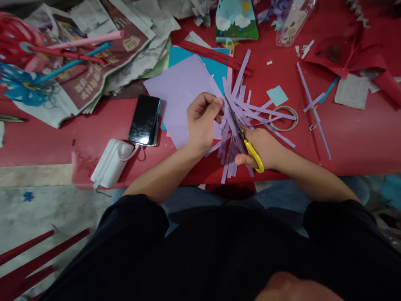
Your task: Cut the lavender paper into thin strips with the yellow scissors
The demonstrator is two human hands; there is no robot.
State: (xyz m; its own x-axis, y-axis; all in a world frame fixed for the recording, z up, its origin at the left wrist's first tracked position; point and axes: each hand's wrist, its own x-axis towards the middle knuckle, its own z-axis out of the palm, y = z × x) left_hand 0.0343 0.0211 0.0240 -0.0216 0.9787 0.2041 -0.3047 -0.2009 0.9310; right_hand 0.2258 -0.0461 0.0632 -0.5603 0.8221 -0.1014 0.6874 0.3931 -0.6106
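My right hand [261, 146] grips yellow-handled scissors [254, 156], with its thumb and fingers at the handle loops. Their blades point up and left, and the tips come close to my left fingertips. With thumb and finger pinched, my left hand [205, 119] holds purple paper at the right edge of a purple sheet [178, 90]; the exact piece is partly hidden by the fingers. Many narrow purple paper strips [232, 156] lie fanned out and overlapping under and around the scissors. Beneath the purple sheet is blue paper [183, 56].
A phone [144, 119] and a white power bank [112, 163] lie at left. A tape roll [283, 118] and light blue paper square [277, 95] are at right. Newspapers [94, 79] and pinwheels [29, 85] cover the far left. A clear plastic package [294, 23] lies at the back.
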